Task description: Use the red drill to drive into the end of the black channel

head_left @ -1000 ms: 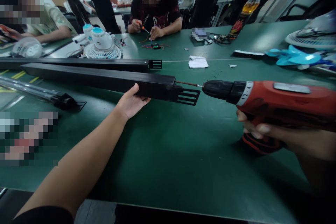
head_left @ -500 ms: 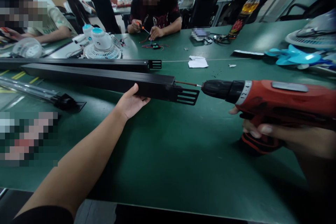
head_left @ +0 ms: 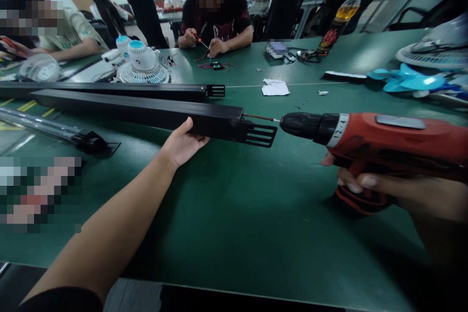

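Observation:
My left hand (head_left: 185, 144) is closed around a long black rectangular tube (head_left: 146, 109) from its near side, thumb on the front face and fingers underneath. A flat slotted tab (head_left: 260, 135) sticks out of the tube's right end. My right hand (head_left: 369, 183) grips a red and black cordless drill (head_left: 387, 131) by its handle. The drill points left, and its long brownish bit (head_left: 258, 117) reaches to the tube's end above the tab. Whether the tip touches anything inside is hidden.
A second black tube (head_left: 157, 90) lies behind the held one. At left rests a clear tube (head_left: 47, 124) with a black end. White fan parts (head_left: 142, 66), white paper (head_left: 275, 87), blue fan blades (head_left: 413, 78) and a drink bottle (head_left: 338, 24) stand farther back. Across the table a person holds a screwdriver (head_left: 200, 39).
The drill has shifted very slightly left. Both hands keep the same hold, and the tube stays in place.

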Motion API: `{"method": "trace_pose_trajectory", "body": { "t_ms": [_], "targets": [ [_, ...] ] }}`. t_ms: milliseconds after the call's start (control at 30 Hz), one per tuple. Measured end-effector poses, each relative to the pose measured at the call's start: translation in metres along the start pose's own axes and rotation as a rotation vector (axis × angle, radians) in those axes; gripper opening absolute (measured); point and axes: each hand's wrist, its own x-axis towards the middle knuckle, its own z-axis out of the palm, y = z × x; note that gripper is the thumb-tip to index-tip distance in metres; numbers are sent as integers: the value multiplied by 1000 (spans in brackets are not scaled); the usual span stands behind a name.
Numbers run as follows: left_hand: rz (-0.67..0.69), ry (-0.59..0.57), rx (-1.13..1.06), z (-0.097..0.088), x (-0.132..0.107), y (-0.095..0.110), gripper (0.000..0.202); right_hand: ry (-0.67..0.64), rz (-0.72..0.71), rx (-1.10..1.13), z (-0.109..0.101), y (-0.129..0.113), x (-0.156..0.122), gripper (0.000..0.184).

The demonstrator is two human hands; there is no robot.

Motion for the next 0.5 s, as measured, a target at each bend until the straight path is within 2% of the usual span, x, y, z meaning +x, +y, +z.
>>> {"method": "trace_pose_trajectory", "body": {
  "t_ms": [100, 367, 500],
  "targets": [
    [26, 24, 14, 3, -1, -1, 42, -36, -38, -4, 2, -3, -1, 36],
    [31, 6, -6, 1, 0, -2, 43, -24, -45, -21, 1, 1, -1, 32],
    [29, 4, -13, 0, 1, -2, 41, -18, -39, -25, 1, -1, 1, 36]
  ]
}}
